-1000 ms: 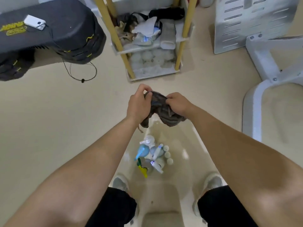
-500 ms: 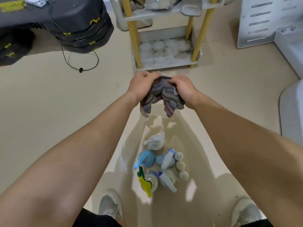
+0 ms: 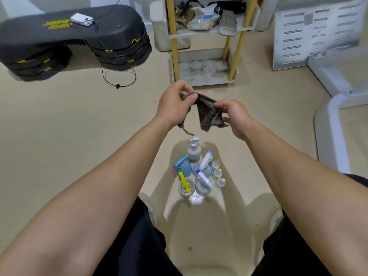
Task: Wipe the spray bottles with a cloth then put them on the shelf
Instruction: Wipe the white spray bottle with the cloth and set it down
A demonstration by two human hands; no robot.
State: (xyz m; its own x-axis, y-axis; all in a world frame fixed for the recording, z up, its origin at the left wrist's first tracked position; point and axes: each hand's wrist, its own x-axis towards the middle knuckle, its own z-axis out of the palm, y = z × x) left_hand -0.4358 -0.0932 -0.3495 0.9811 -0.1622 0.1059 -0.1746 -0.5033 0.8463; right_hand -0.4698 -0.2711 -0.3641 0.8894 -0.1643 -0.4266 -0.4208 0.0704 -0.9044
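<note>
A dark striped cloth point(image 3: 207, 112) hangs in the air between my two hands. My left hand point(image 3: 175, 104) pinches its left edge and my right hand point(image 3: 233, 114) pinches its right edge. Below them, several spray bottles point(image 3: 196, 172) stand clustered on the beige floor between my feet: a grey one with a white pump point(image 3: 193, 151), a blue one point(image 3: 182, 168), one with a yellow trigger point(image 3: 185, 186), two with white and blue triggers, and three small ones. Ahead stands the yellow-posted shelf point(image 3: 205, 76); its bottom tier is dusty and bare.
The shelf's upper tier holds rags and packets point(image 3: 201, 18). A black stepped platform point(image 3: 73, 42) with a white device and a dangling cord lies at the left. White plastic furniture point(image 3: 318, 36) stands at the right. Beige floor spreads to the left.
My hands have pulled apart, drawing the bunched cloth out between them. The view has tilted up, showing more of the shelf.
</note>
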